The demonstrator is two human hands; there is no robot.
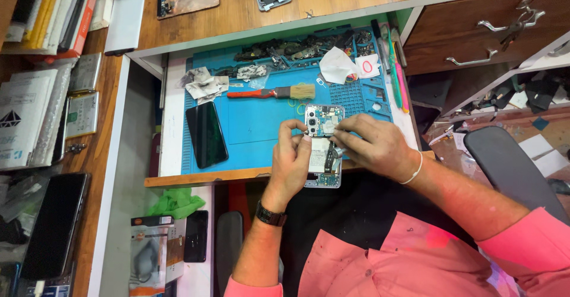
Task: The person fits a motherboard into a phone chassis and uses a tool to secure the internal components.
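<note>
Phone (pixel 323 145), back cover already off, lies w/ board and inner parts exposed at the near edge of the blue work mat (pixel 261 125), partly overhanging the pull-out tray's front lip (pixel 196 177). Left hand (pixel 291 160) grips its left side, thumb and forefinger pinching near the camera block. Right hand (pixel 371 145) rests over its right side, fingertips pressed together on some small part by the board; can't tell what exactly. Judging by that: opened and stripped, internals being worked, nothing closed up yet.

Room: tight toward the person, tray lip right under both wrists. Left of the left hand, a dark phone (pixel 206 134) lies flat, well apart. Beyond the hands, open mat, then a red-handled brush (pixel 273 93). Farther, a pile of screws/scrap parts (pixel 297 48) and white paper scraps (pixel 337 65) along the mat's far edge. Past that, the wooden counter (pixel 237 12).
</note>
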